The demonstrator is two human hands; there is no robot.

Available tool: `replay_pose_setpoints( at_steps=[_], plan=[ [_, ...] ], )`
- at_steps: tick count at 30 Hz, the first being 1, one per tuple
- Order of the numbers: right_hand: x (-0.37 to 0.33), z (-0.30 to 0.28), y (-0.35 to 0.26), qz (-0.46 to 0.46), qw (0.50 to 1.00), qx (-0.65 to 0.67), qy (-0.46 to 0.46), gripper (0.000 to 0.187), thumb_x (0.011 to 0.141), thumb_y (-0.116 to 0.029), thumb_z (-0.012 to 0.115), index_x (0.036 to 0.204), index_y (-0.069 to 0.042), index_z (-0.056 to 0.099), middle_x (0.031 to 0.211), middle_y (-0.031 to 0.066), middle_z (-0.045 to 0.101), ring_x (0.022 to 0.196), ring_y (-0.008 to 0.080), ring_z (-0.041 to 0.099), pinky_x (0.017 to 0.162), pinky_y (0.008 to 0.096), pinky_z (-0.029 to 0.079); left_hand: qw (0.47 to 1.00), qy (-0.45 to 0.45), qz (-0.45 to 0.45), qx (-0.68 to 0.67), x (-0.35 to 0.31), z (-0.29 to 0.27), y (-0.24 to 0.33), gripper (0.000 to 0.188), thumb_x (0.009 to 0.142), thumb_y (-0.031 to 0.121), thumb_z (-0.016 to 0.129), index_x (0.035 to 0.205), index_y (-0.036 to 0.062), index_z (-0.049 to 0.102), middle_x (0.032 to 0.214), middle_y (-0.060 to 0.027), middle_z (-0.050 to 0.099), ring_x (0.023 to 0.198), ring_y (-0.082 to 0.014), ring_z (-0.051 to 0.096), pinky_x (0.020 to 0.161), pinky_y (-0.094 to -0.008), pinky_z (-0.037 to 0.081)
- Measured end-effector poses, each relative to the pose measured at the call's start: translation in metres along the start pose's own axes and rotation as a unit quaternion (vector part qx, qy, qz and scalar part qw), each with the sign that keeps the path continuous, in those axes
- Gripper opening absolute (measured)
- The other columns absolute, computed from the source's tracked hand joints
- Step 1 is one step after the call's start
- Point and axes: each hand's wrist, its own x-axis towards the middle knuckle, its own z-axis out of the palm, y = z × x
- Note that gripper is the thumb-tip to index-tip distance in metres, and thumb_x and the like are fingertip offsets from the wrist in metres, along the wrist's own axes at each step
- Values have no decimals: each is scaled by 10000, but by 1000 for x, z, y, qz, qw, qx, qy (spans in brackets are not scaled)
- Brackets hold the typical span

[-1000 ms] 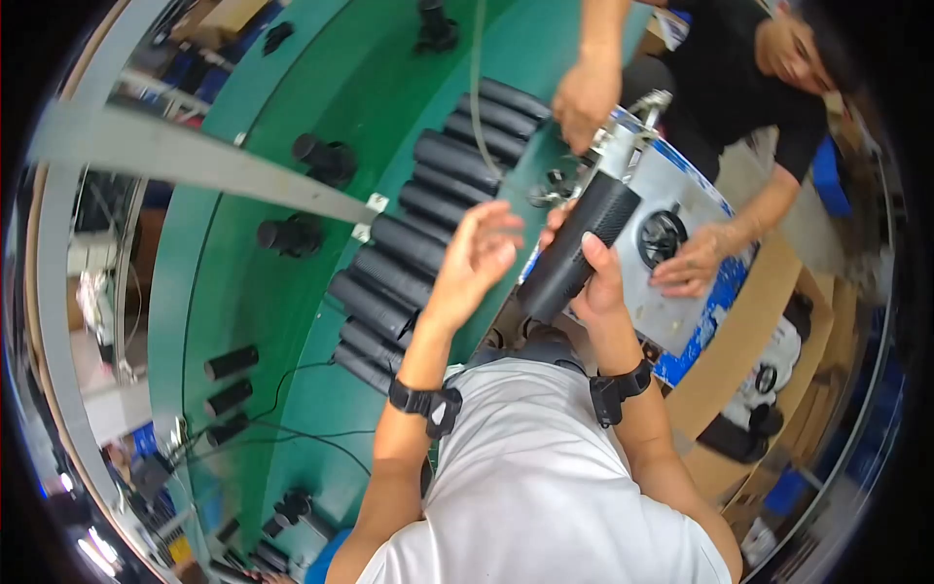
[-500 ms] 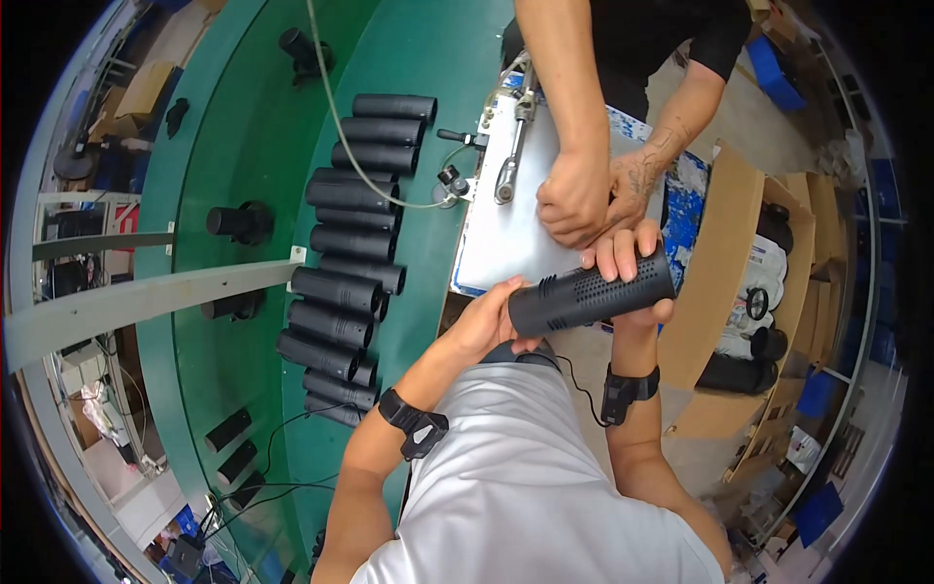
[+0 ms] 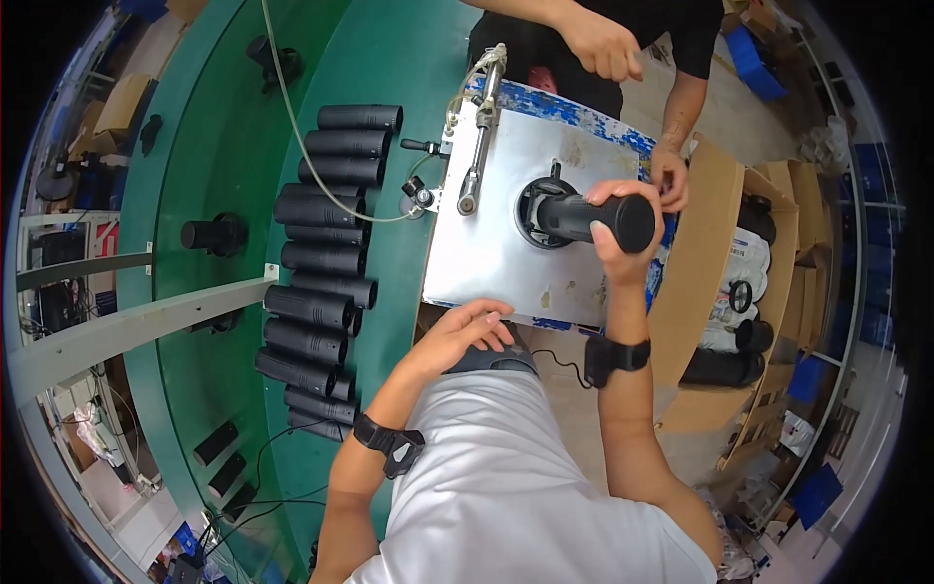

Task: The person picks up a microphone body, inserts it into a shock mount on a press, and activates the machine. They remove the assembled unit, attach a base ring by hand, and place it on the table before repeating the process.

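My right hand (image 3: pixel 626 226) is wrapped round a black plastic cylinder (image 3: pixel 574 216), with the closed end (image 3: pixel 624 224) facing up. The cylinder's lower end meets a black ring-shaped fitting (image 3: pixel 538 211) on the metal plate (image 3: pixel 486 258); whether it is seated there I cannot tell. My left hand (image 3: pixel 464 336) holds nothing, fingers apart, by the plate's near edge. A metal lever clamp (image 3: pixel 480 146) lies along the plate's left side. Across from me, a co-worker's hand (image 3: pixel 598 44) is raised, and the other hand (image 3: pixel 669 177) is beside the plate's right edge, close to my right hand.
Rows of black cylinders (image 3: pixel 316 258) lie on the green bench (image 3: pixel 375 263) to my left. A metal bar (image 3: pixel 146 319) and a thin hose (image 3: pixel 292 107) cross over it. An open cardboard box (image 3: pixel 696 282) with black parts and bags stands at the right.
The cylinder has moved from both hands onto the fitting, held by my right hand alone. My left hand has let go. The co-worker's hands have drawn apart, uncovering the fitting.
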Motion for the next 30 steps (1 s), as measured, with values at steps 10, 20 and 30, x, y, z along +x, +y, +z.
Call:
replay_pose_setpoints(
  at_steps=[10, 20, 30],
  plan=[
    [-22, 47, 44, 46, 990, -100, 93, 435, 713, 28, 709, 1096, -15, 507, 944, 114, 633, 892, 186, 611, 858, 321, 480, 1000, 8, 25, 1, -1, 1, -8, 315, 994, 236, 463, 1208, 27, 563, 944, -62, 663, 852, -112, 600, 760, -229, 441],
    [-23, 66, 40, 11, 963, -172, 206, 426, 744, -7, 745, 1087, -5, 493, 941, 110, 638, 866, 170, 617, 853, 300, 483, 769, 367, 363, 378, 59, -94, 110, 269, 877, 161, 573, 1063, -31, 612, 969, -160, 668, 885, -283, 647, 780, -344, 499],
    [-21, 62, 45, -10, 962, -204, 182, 370, 766, -28, 740, 1060, -3, 516, 923, 95, 645, 857, 161, 616, 835, 294, 491, 706, 376, 32, 599, 128, -150, 108, 470, 919, 387, 403, 1025, 44, 706, 1063, -176, 679, 1078, -376, 591, 956, -465, 426]
  ],
)
